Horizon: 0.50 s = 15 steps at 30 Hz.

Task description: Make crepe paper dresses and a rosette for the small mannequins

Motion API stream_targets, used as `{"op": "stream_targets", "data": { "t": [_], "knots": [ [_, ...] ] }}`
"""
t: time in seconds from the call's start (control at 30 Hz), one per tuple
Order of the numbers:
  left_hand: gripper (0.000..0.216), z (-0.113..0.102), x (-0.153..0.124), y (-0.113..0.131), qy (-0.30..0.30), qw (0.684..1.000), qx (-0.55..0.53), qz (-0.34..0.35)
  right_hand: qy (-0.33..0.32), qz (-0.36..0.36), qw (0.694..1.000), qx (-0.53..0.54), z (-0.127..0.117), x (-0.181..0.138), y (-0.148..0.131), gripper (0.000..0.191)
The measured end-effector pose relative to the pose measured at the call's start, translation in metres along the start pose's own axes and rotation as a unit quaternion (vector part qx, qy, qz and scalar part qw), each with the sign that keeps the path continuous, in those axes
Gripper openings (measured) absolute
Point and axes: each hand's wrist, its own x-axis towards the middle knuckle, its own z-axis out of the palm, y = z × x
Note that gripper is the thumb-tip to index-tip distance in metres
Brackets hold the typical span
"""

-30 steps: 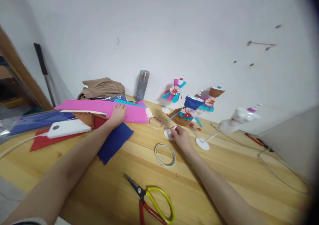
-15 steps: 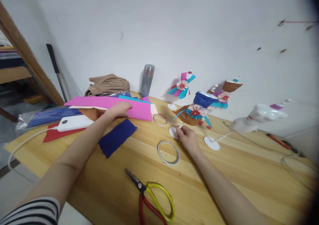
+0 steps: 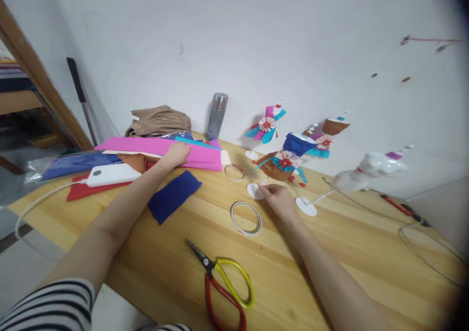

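My left hand (image 3: 176,154) lies flat, fingers spread, on a long pink sheet (image 3: 205,156) at the back left of the wooden table (image 3: 330,253). A dark blue felt piece (image 3: 175,195) lies just in front of it. My right hand (image 3: 277,197) pinches the thin stem above a small white round base (image 3: 253,191), which carries a brown and blue paper ornament with a rosette (image 3: 284,161). A ring of white tape (image 3: 245,217) lies flat just in front of that hand.
Red-and-yellow scissors (image 3: 223,284) lie near the front edge. More paper ornaments on stands (image 3: 266,126) line the wall, with a white one (image 3: 366,171) at right. A grey bottle (image 3: 217,115), brown cloth (image 3: 159,121), a white power bank (image 3: 112,174) with cable, red felt and loose wire also sit here.
The view has swung slightly. My left hand has stayed on the pink sheet. My right hand has kept its pinch at the white base and shifted a little along it.
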Motion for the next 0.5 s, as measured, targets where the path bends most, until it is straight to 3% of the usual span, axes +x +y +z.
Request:
{"op": "stream_targets", "data": {
  "t": [0.17, 0.3, 0.43, 0.5],
  "knots": [
    [0.033, -0.004, -0.001, -0.007, -0.006, 1.000, -0.015, 0.008, -0.061, 0.016, 0.995, -0.083, -0.025, -0.004, -0.008, 0.045],
    [0.035, -0.007, -0.004, -0.014, -0.007, 1.000, -0.018, -0.014, -0.164, -0.046, 0.979, -0.115, -0.032, -0.021, -0.036, 0.037],
    [0.037, -0.009, -0.007, -0.013, -0.007, 0.999, -0.026, -0.031, -0.348, -0.173, 0.919, -0.063, -0.029, -0.067, -0.079, 0.025],
    [0.035, -0.013, -0.007, -0.012, -0.005, 0.999, -0.034, -0.028, -0.410, -0.212, 0.884, -0.073, -0.028, -0.094, -0.097, 0.018]
  ]
}}
